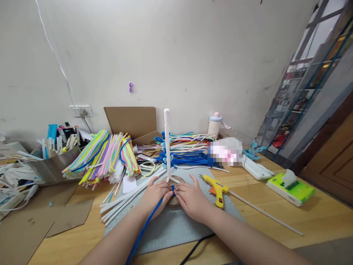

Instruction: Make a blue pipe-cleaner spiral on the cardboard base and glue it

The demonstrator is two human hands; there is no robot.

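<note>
In the head view, my left hand (156,193) and my right hand (192,199) meet low at the foot of a white fuzzy upright stem (167,143). Both hands are closed, fingertips pinching a blue pipe cleaner (142,232) whose long end trails down across my left forearm. White legs branch from the bottom of the stem over a round brown cardboard disc (173,208), partly hidden by my hands. Small light-blue pieces on the stem's lower half overlap the bundles behind, so I cannot tell whether they are attached.
A grey cutting mat (176,235) lies underneath. Right of it are a yellow glue gun (217,188) with a long glue stick and a tissue pack (291,188). White pipe cleaners (121,204) lie left, colourful bundles (107,158) behind. A bottle (214,127) stands by the wall.
</note>
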